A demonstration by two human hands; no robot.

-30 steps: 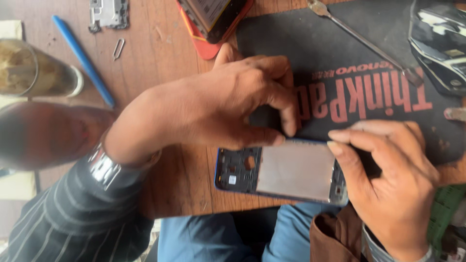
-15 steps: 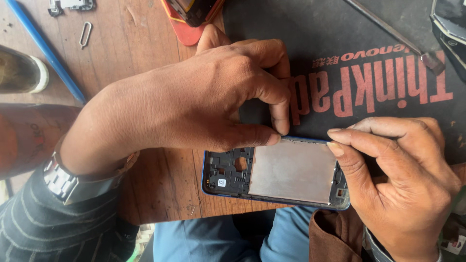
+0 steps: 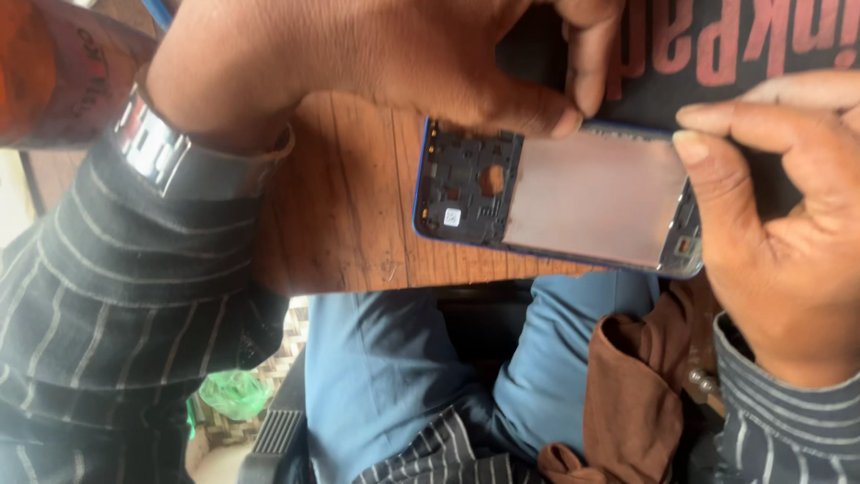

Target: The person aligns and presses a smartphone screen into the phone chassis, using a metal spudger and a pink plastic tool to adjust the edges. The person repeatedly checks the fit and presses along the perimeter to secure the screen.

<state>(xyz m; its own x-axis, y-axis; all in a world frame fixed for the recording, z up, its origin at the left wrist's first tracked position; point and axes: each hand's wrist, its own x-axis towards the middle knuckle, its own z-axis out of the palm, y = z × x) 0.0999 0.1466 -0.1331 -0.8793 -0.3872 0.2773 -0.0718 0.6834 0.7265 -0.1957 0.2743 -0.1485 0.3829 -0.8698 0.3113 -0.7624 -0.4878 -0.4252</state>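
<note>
An opened phone frame [image 3: 555, 199] with a blue rim lies at the near edge of the wooden table [image 3: 345, 211]. Its left part is a dark inner frame with holes, its middle a bare pinkish-grey plate. My left hand [image 3: 385, 63] reaches over it from above, thumb and forefinger tips pressed on the frame's far edge. My right hand [image 3: 779, 242] grips the frame's right end, forefinger along the top corner. A metal watch sits on my left wrist [image 3: 157, 143].
A black mat with red lettering [image 3: 717, 45] lies under the far side of the phone. A blurred reddish object [image 3: 54, 76] stands at top left. Below the table edge are my blue trousers [image 3: 394, 376] and a brown cloth [image 3: 636, 385].
The view has moved closer and lower, so the phone frame fills more of the picture. Both hands keep their hold on the frame; the tools farther up the table have left the view.
</note>
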